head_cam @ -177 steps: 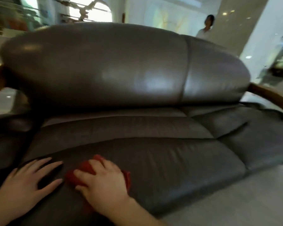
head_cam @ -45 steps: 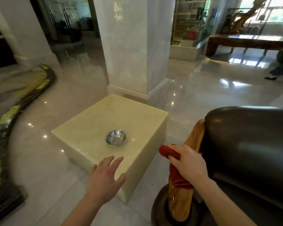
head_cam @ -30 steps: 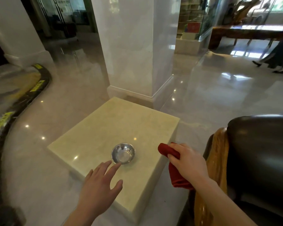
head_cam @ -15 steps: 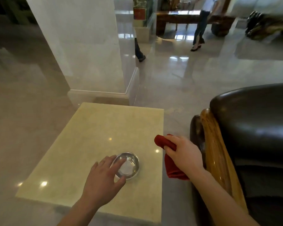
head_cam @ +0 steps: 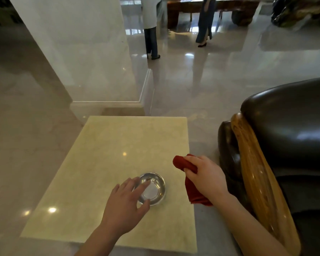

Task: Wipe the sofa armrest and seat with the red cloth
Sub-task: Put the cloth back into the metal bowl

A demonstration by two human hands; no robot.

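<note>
My right hand [head_cam: 206, 179] is closed around the red cloth [head_cam: 193, 193], which hangs bunched over the right edge of a cream stone block [head_cam: 107, 156]. On that block rests a small steel bowl [head_cam: 153, 189]; my left hand [head_cam: 127, 204] lies against its near left side, fingers spread over the rim and thumb at its front. The dark leather sofa [head_cam: 288, 130] fills the right side, with its curved wooden armrest [head_cam: 255, 174] just right of my right wrist. The sofa's seat is mostly out of view.
A large white marble pillar [head_cam: 78, 52] rises behind the block. Two people [head_cam: 151, 34] stand on the glossy floor beyond it, near a dark wooden bench [head_cam: 229, 10]. A narrow strip of floor [head_cam: 201, 143] separates block and sofa.
The view has swung from the sofa seat to the stone block beside the armrest. My left hand has reached forward onto the steel bowl; my right hand still holds the cloth, now off the armrest.
</note>
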